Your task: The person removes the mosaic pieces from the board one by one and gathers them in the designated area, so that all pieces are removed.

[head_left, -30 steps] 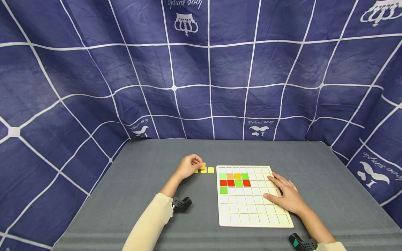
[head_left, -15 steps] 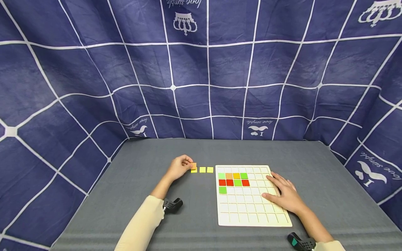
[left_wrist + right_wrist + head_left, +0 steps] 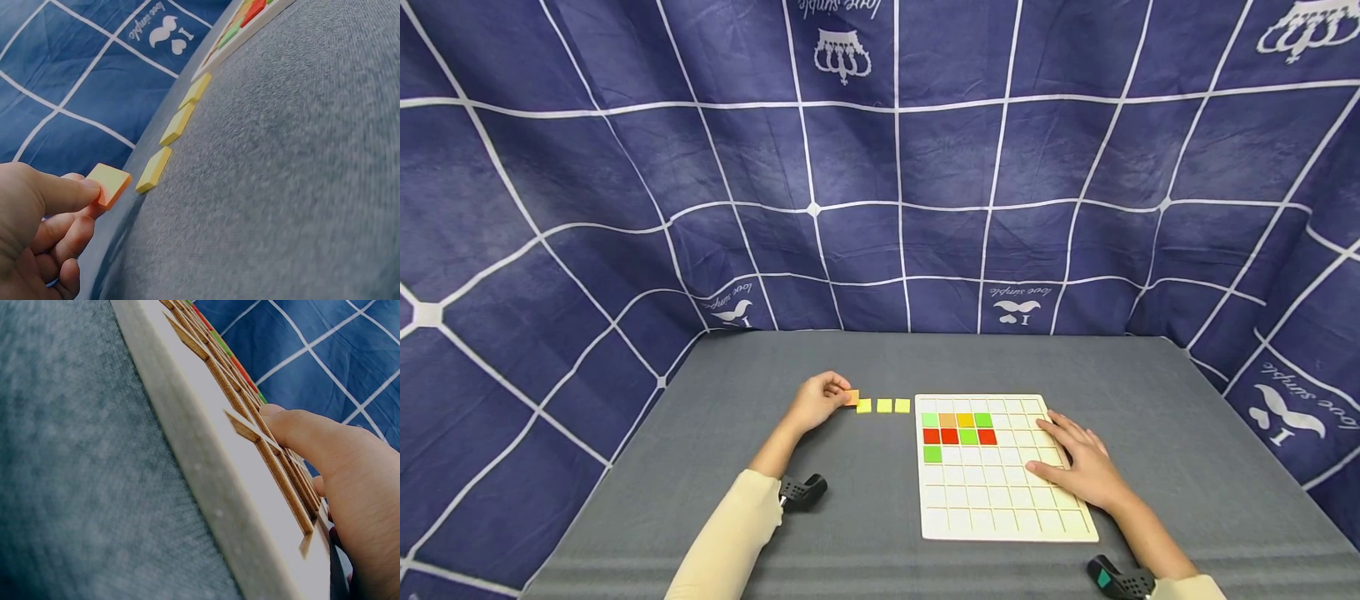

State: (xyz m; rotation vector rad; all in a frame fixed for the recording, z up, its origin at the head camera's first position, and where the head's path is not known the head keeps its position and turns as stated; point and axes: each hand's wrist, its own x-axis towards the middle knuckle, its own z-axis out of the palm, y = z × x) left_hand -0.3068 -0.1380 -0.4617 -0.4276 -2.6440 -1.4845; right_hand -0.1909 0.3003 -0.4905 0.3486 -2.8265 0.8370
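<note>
Between thumb and fingers, my left hand (image 3: 817, 402) pinches a small orange square tile (image 3: 110, 185), held just left of a row of three yellow tiles (image 3: 154, 170). That row runs toward the white grid board (image 3: 992, 500), which lies flat on the table. Green, orange, amber and red tiles (image 3: 967, 437) fill some cells at the board's upper left. On the board's right edge rests my right hand (image 3: 1086, 471), fingers spread and thumb lying over the cells; the right wrist view shows the thumb on the raised grid lines.
A grey cloth covers the table (image 3: 865, 517). Behind it and along both sides hangs a blue curtain (image 3: 857, 158) with white lines. Each wrist wears a black camera mount (image 3: 805, 492).
My left hand has moved left with the orange tile, passing over the yellow tiles to the row's left end. The right hand stays on the board.
</note>
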